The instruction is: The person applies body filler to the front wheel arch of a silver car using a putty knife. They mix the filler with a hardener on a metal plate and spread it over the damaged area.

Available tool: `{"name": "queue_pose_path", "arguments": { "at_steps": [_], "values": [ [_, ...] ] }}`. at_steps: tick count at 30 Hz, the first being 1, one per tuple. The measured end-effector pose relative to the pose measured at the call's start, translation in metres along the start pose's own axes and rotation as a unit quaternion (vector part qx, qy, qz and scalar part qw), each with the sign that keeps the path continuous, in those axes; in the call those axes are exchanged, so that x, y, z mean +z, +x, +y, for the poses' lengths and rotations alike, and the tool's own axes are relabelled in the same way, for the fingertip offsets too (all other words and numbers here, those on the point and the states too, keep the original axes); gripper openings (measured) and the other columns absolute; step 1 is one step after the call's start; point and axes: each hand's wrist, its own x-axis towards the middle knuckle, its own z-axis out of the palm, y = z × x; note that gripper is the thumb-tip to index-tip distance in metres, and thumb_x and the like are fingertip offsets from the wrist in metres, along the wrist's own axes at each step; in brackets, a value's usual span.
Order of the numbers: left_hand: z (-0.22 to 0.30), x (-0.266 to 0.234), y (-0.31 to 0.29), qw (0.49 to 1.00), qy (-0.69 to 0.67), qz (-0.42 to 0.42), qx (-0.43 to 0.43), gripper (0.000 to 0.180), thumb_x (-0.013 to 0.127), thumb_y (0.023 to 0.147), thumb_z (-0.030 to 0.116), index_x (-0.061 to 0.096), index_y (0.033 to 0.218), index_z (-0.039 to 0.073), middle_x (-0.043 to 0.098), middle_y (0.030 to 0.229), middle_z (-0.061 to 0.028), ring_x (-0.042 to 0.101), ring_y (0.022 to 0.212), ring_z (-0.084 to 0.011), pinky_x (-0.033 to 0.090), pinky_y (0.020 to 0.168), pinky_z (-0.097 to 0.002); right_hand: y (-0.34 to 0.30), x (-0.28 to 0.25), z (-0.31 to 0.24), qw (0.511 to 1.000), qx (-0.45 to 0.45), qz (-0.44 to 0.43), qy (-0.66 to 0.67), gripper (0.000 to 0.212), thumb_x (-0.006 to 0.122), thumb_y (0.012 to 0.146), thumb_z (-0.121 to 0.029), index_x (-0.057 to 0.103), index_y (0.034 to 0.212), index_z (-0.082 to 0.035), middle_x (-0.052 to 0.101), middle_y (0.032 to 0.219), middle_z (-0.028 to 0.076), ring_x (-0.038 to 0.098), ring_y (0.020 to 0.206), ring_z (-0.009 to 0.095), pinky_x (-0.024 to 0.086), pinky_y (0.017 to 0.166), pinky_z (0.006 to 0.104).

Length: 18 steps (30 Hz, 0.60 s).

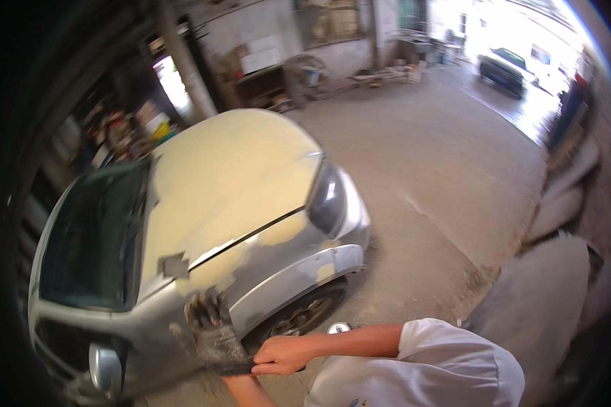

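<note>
Grey, grimy glove (223, 343) (right hand (280, 354) gripping its cuff (236, 367)) covers left hand (214, 329).

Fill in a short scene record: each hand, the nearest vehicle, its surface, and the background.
Left hand: in a dark, soiled glove, fingers extended
Right hand: bare, closed at the glove's wrist end
Nearest vehicle: silver car, on the left, beside the hands
Surface: bonnet mostly pale yellow; fender blotched yellow and grey
Near windscreen base: grey square, material unclear
Background: second car by the bright opening, upper right
</note>
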Motion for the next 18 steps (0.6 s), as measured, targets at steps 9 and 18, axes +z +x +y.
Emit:
{"name": "queue_pose_path", "arguments": {
  "at_steps": [9, 18],
  "values": [
    [0.040, -0.006, -0.048, 0.913, 0.368, 0.177, 0.002, 0.023, 0.060, 0.098, 0.030, 0.059, 0.090, 0.009, 0.060, 0.075, -0.0009, 0.054, 0.070, -0.0107, 0.046, 0.062, -0.0243, 0.014, -0.038, 0.020, 0.977, 0.182, 0.050, 0.095, 0.023, 0.050, 0.100, -0.022, 0.062, 0.101, -0.003, 0.067, 0.091, 0.009, 0.064, 0.085, 0.021, 0.050, 0.078, 0.0344],
    [0.000, -0.034, -0.109, 0.767, 0.531, 0.265, -0.243, 0.030, 0.053, 0.100, 0.035, 0.062, 0.095, 0.008, 0.059, 0.076, -0.0013, 0.051, 0.064, -0.0106, 0.042, 0.057, -0.0276, 0.016, -0.050, 0.018, 0.972, 0.184, 0.075, 0.124, 0.030, 0.048, 0.101, -0.010, 0.046, 0.129, 0.001, 0.061, 0.105, 0.009, 0.060, 0.098, 0.016, 0.047, 0.086, 0.0279]
  ]
}}
